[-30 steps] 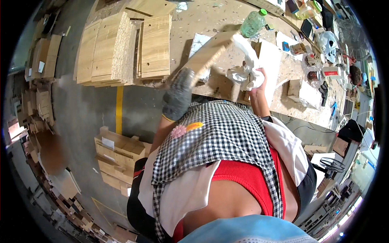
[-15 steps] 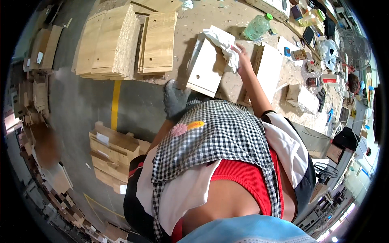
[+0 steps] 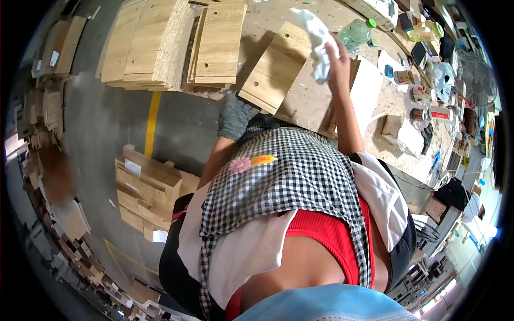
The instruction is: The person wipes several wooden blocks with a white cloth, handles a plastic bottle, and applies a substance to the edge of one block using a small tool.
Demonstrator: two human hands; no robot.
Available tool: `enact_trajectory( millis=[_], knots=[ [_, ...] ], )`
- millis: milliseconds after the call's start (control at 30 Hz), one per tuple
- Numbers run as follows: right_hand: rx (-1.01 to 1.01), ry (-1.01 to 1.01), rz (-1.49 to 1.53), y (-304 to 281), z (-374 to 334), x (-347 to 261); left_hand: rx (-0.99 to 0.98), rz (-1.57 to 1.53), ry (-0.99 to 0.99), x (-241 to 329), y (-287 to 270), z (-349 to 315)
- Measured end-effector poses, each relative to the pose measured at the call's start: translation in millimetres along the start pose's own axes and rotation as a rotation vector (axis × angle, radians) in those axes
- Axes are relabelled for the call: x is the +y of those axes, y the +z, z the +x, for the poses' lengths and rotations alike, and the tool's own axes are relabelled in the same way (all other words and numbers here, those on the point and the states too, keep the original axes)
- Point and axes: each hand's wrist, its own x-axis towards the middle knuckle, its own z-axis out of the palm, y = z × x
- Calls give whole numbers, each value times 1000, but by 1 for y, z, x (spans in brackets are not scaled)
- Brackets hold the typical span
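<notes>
Left hand (image 3: 234, 115), grey glove, grips the near lower corner of the wood panel (image 3: 278, 69) at the near edge of the table (image 3: 316, 101); panel is tilted, far end resting on the table top, near corner hanging off the edge

Right hand (image 3: 338, 56), bare, closed on a white rag (image 3: 319, 43), held above the panel's far right side, not clearly touching it

Risks, as I read it:
- panel is held at one corner only; a push from the rag side could pivot it out of the glove and off the near edge onto the floor
- bare hand near raw panel edges, splinter risk
- rag tail hangs loose, could snag a panel corner

Around, near to far:
- stacked boards (image 3: 147, 192) on the floor at the person's left, a trip hazard if stepping back
- pile of panels (image 3: 171, 43) on the table's far left, close beside the held panel, limits swing that way
- white board (image 3: 367, 88) just right of the right forearm
- green-capped bottle (image 3: 356, 33) near the far edge, just beyond the rag, easy to knock
- small clutter along the right edge, too small to tell apart
</notes>
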Motion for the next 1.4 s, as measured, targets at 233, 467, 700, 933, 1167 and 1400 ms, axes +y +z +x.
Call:
enact_trajectory(
  millis=[233,467,700,933,1167,1400],
  knots=[
    [-867,-914,-1251,36,-50,72,77,1215,301,-11,32,-18],
    [-139,-390,-1409,-46,171,96,-91,1485,551,-26,-12,14],
    [-33,-406,-1466,-8,36,18,-185,1681,662,-40,-40,30],
    [-214,-35,-931,-152,15,10,-48,899,337,-43,-43,50],
    [269,74,-1394,-296,51,10,110,773,241,-34,-21,41],
    [830,36,-1396,-428,106,-3,98,1184,442,-30,-19,31]
  ],
)
